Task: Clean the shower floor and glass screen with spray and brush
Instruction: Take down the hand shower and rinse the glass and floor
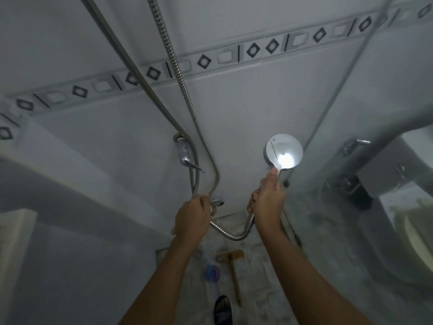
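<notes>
Right hand [267, 200] grips the showerhead [284, 151], left hand [193, 215] the hose [230, 234]; brush [234, 273] lies idle, so probably rinsing.

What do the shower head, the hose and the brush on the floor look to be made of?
Shower head: chrome-look finish, mirror glare; metal or plated plastic, unclear.
Hose: ribbed, shiny, likely metal.
Brush: tan block and handle, probably wood.

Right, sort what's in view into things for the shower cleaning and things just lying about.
For the job:
- round chrome shower head, gripped by right hand
- ribbed metal shower hose, gripped by left hand
- wooden long-handled brush on the floor

Lying about:
- blurred blue and purple object
- dark shoe
</notes>
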The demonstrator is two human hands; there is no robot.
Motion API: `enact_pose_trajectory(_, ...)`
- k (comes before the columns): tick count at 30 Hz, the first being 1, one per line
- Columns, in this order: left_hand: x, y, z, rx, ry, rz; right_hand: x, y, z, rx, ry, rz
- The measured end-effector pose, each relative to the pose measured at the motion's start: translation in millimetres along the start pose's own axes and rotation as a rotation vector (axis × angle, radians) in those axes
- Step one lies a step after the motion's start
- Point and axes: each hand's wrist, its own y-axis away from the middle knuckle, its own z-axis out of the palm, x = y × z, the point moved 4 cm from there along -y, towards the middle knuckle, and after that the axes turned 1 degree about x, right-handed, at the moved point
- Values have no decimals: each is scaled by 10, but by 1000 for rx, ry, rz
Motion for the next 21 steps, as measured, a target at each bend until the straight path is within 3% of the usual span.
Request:
enact_pose_trajectory(7, -14, -661, -76, -30, 38, 27, -165, -129, 463, 79, 35, -53)
enact_pose_trajectory(16, 9, -808, -101, -135, 130, 43, -305, -163, 583, 121, 46, -94)
enact_pose_trajectory(21, -46, -858, -118, -115, 83, 105, -204, -139, 668, 122, 18, -49)
